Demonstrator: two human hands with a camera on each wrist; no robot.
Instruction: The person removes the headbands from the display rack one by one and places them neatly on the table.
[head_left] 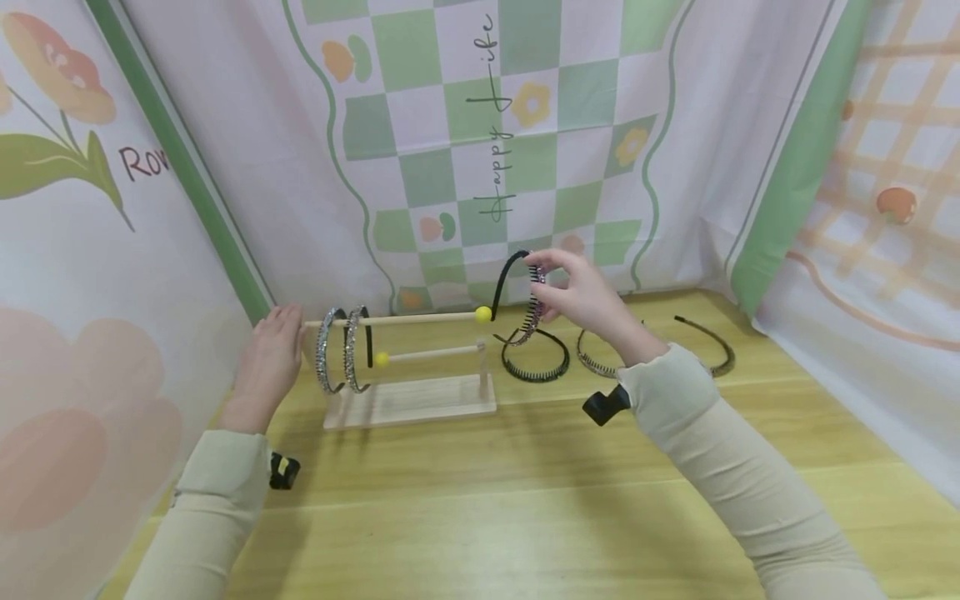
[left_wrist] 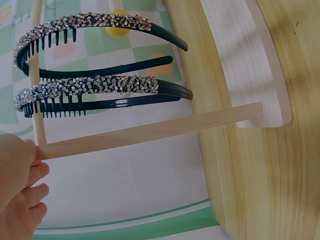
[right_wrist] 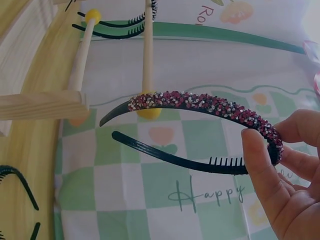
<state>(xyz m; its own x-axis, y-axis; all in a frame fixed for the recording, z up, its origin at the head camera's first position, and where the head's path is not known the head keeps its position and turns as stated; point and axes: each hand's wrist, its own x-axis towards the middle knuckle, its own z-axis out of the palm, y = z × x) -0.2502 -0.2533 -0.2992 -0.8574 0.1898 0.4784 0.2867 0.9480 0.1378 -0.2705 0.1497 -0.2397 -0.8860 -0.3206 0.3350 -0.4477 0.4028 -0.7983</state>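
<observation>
A wide, yellow-toned wooden table is filling the lower part of the head view, and a pale wooden stand with two horizontal rods is standing on it, towards seven o'clock from the centre. The work is looking partway along: two black plastic headbands crusted with silvery beads are already hanging round the upper rod, near its nine-o'clock end. Off the stand, a black toothed headband is lying on the table between four and five o'clock, and more headbands are showing nearer four, partly behind the right forearm, so I cannot tell their count. At nine o'clock, the left hand is gripping the top of the stand's upright, seemingly between thumb and fingers. At three o'clock, the right hand is pinching an arched black headband with pink and silver beads between thumb and fingers. That band is hovering just beside the round yellow ball tipping the upper rod.
</observation>
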